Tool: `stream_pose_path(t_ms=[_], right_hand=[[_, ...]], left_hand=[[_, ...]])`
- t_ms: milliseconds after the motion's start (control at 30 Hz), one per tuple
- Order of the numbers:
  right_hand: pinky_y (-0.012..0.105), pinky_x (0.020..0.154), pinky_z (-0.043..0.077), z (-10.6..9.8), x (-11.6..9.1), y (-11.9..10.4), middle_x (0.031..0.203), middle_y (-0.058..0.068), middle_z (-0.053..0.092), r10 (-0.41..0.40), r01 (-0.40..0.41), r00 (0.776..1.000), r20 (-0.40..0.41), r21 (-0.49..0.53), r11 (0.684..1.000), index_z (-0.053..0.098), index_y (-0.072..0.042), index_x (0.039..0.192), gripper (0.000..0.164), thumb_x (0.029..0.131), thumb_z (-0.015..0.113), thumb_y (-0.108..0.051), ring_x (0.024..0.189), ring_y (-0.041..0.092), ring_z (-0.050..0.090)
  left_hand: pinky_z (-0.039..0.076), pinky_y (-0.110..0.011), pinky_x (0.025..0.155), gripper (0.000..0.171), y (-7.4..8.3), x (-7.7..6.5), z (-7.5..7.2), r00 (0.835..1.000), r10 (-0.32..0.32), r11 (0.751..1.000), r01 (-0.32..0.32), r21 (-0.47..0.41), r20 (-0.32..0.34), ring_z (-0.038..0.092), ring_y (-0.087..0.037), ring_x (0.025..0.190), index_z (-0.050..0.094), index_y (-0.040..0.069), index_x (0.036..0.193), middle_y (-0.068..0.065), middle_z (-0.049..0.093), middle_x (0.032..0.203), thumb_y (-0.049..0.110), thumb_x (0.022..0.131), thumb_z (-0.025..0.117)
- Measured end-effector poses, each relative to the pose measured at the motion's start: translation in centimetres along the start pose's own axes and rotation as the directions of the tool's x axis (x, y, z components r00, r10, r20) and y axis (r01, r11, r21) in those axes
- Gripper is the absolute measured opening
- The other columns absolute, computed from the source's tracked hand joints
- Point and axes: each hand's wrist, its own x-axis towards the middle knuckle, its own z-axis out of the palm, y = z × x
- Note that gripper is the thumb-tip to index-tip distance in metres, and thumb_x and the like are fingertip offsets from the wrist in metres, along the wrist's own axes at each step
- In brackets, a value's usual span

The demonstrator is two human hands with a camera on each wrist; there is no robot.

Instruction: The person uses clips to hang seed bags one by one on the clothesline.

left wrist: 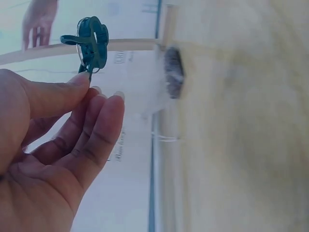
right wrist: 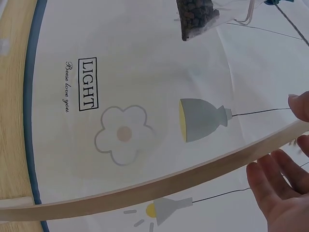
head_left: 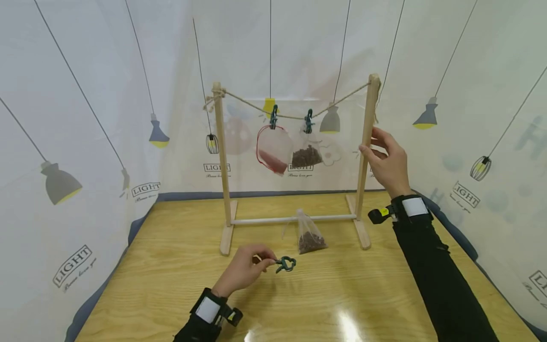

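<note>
My left hand (head_left: 247, 269) pinches a dark green plastic clip (head_left: 286, 264) between thumb and fingertips, low over the table. In the left wrist view the clip (left wrist: 93, 43) points up from the fingertips. My right hand (head_left: 391, 164) holds the right post (head_left: 366, 126) of a wooden rack, thumb on one side and fingers on the other. A rope (head_left: 245, 100) sags between the posts. From it hang a red-edged mesh bag (head_left: 273, 147) and a sheer bag of dark pieces (head_left: 306, 156), each under a green clip. Another sheer bag (head_left: 311, 240) of dark pieces stands on the table.
The rack's left post (head_left: 221, 161) and white crossbar (head_left: 260, 221) stand near the back of the wooden table (head_left: 162, 266). A white cloth backdrop (head_left: 179, 61) printed with lamps surrounds the table.
</note>
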Motion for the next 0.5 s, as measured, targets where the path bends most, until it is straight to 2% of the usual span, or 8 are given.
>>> stream_pose_path(t_ms=[167, 233, 367, 500], right_hand=[[0.035, 0.111, 0.051, -0.1, -1.2, -0.4, 0.151, 0.008, 0.054, -0.004, 0.004, 1.0, -0.003, 0.034, 0.999, 0.048, -0.018, 0.153, 0.062, 0.097, 0.073, -0.02, 0.134, 0.026, 0.055], [0.039, 0.113, 0.05, -0.2, -1.8, -0.6, 0.153, 0.008, 0.052, 0.001, 0.0, 1.0, -0.005, 0.033, 0.999, 0.046, -0.017, 0.154, 0.065, 0.096, 0.074, -0.019, 0.137, 0.027, 0.053], [0.037, 0.116, 0.048, -0.3, -3.1, -1.3, 0.155, 0.008, 0.049, 0.022, -0.022, 1.0, 0.013, 0.032, 0.999, 0.043, -0.018, 0.156, 0.069, 0.095, 0.075, -0.02, 0.141, 0.027, 0.051], [0.028, 0.117, 0.046, 0.0, -4.4, -2.0, 0.157, 0.007, 0.048, 0.031, -0.033, 0.999, 0.033, 0.055, 0.998, 0.041, -0.015, 0.157, 0.071, 0.094, 0.076, -0.019, 0.142, 0.028, 0.049]], left_hand=[[0.062, -0.027, 0.066, 0.008, 1.0, 0.6, -0.9, 0.995, 0.072, 0.997, -0.075, -0.028, -0.07, 0.067, -0.018, 0.076, 0.074, 0.016, 0.103, -0.004, 0.073, 0.097, 0.015, 0.1, 0.067], [0.063, -0.028, 0.066, 0.008, 1.4, 0.8, -1.3, 0.991, 0.102, 0.994, -0.106, -0.033, -0.089, 0.068, -0.019, 0.076, 0.074, 0.015, 0.103, -0.006, 0.073, 0.097, 0.015, 0.1, 0.067], [0.063, -0.026, 0.068, 0.008, 2.4, 1.4, -1.9, 0.983, 0.141, 0.988, -0.146, -0.039, -0.114, 0.069, -0.019, 0.076, 0.074, 0.013, 0.104, -0.007, 0.073, 0.098, 0.015, 0.1, 0.067], [0.063, -0.025, 0.069, 0.008, 3.5, 1.9, -2.6, 0.977, 0.158, 0.984, -0.168, -0.056, -0.142, 0.069, -0.019, 0.077, 0.074, 0.013, 0.104, -0.006, 0.072, 0.099, 0.014, 0.1, 0.068]])
